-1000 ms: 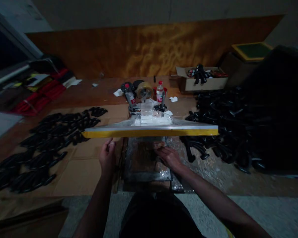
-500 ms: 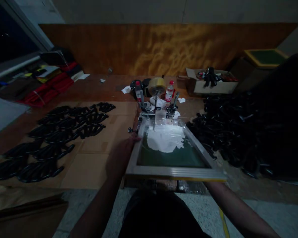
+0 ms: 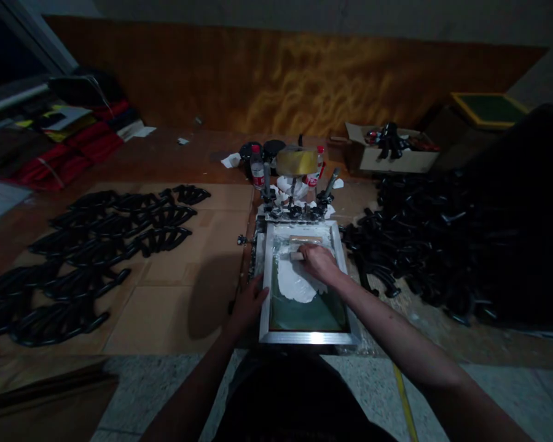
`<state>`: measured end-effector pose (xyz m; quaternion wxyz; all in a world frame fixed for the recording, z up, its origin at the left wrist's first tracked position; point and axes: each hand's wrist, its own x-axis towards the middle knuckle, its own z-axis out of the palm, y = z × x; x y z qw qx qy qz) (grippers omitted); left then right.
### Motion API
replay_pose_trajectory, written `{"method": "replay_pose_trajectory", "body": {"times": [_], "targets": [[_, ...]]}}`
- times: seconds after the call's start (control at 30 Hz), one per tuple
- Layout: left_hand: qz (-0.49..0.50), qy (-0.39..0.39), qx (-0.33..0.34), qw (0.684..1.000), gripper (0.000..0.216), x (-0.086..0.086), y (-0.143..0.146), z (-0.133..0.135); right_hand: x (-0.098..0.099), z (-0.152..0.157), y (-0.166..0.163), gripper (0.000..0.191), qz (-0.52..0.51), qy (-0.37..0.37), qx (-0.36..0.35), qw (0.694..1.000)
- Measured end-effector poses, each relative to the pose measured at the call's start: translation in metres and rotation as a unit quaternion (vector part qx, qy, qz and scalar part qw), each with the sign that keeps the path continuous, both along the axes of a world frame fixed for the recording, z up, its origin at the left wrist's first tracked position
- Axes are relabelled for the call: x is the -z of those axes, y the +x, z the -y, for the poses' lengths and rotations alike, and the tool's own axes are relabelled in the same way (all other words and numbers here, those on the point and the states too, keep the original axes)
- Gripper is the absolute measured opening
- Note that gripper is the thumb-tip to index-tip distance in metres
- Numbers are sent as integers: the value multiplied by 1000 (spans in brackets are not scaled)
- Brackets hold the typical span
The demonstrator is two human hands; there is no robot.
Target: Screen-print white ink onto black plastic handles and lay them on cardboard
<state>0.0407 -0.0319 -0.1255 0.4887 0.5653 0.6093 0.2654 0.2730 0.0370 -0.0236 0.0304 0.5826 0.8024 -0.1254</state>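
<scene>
A silver-edged screen printing frame lies flat in front of me, its green mesh bearing a thick pool of white ink. My right hand is closed around a squeegee over the far part of the ink. Dim light and the fingers hide much of the tool's shape. At the frame's left rail is my left hand, its fingers against the metal edge. Behind the frame stands the hinge clamp, with a roll of tape above it.
Rows of black curved pieces lie on cardboard at left. A large heap of similar black parts is at right. Bottles stand behind the clamp. An open carton sits at back right, red fabric at back left.
The frame has come down from a raised tilt to lying flat. My right hand has left its near edge and taken hold of the squeegee. My left hand stays at the left rail.
</scene>
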Motion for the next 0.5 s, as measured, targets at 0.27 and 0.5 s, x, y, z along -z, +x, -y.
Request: {"method": "replay_pose_trajectory", "body": {"times": [0.27, 0.5], "targets": [[17, -1, -23, 1000, 59, -3, 3, 2, 10, 41, 29, 23, -97, -33, -229, 968], [34, -17, -50, 998, 62, -8, 5, 6, 33, 56, 24, 27, -112, 61, -206, 970]]}}
